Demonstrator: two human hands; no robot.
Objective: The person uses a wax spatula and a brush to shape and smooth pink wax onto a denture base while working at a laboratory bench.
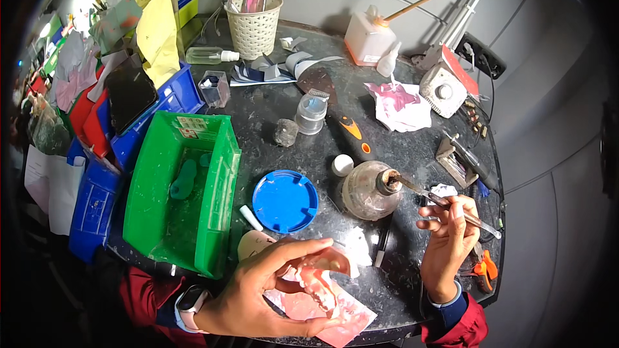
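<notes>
My left hand [255,287] is closed around a dental model with pink wax [320,283], fingers and thumb gripping its sides. Pinched in my right hand [448,241] is a slim wax knife [424,193]. Its tip is at the mouth of a round glass spirit lamp [373,194]; I cannot make out a flame. Beneath the dental model lies a pink wax sheet [351,325], partly covered by my left hand. White crumpled tissue [358,248] and a black pen-like stick with a white end [383,245] rest between my hands.
A green bin [222,219] stands left, beside a round blue lid [285,201]. Behind the lamp are a white cap [342,165], an orange-black handle [353,135] and a glass jar [311,115]. Orange-handled pliers [483,272] and a grey handpiece [474,161] lie right.
</notes>
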